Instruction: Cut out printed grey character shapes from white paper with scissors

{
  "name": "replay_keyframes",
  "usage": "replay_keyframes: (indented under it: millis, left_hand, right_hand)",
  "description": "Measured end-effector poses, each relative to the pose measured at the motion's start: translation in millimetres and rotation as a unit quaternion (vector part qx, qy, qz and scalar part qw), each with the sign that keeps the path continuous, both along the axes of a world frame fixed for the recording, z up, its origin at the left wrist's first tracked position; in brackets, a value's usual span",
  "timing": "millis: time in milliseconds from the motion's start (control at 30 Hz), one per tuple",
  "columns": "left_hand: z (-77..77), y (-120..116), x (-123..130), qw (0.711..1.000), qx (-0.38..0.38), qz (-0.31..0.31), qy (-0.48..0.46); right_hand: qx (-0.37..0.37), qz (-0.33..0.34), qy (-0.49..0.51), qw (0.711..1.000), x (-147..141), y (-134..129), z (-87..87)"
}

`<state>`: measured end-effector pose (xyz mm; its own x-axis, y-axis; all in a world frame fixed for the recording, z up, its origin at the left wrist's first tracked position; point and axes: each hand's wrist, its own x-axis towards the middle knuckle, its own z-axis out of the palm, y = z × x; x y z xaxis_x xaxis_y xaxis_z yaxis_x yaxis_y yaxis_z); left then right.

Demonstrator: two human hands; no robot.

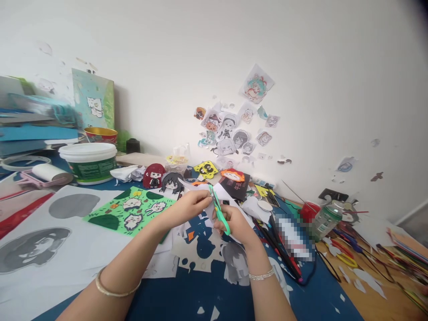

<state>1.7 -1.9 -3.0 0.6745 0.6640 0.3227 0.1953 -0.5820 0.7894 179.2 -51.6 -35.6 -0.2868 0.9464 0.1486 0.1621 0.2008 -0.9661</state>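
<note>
Green-handled scissors (221, 218) are gripped in my right hand (233, 221), its fingers wrapped round the handles. The blades point up and away, beside the fingertips of my left hand (193, 206). My left hand is closed on a piece of white paper (201, 188), which runs behind the blades and is partly hidden by both hands. Beneath my hands, a cream sheet with cut-out holes (195, 257) lies on the blue table cover, and a grey paper figure (235, 263) is below my right hand.
A green sheet with animal drawings (115, 201) and a large white sheet (67, 249) lie left. Behind them stands a white-lidded tub (88, 162). Pens (276, 245), a glass jar (327, 219) and a red cup (309, 211) are right. Cut-out drawings (229, 127) hang on the wall.
</note>
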Motion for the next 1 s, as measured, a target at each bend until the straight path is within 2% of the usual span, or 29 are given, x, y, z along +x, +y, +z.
replay_keyframes:
  millis: [367, 833, 1000]
  left_hand:
    - [-1.7, -5, 8, 0.997, -0.045, 0.014, -0.056]
    - [-5.2, -5, 14, 0.984, -0.065, 0.062, -0.155]
    - [-7.2, -7, 16, 0.98, -0.053, 0.096, -0.169]
  right_hand:
    - [0.019, -0.02, 0.026, 0.999, 0, 4, -4.3]
    - [0.036, -0.009, 0.06, 0.998, -6, 3, -3.5]
    - [0.037, -0.015, 0.059, 0.997, -8, 3, -3.3]
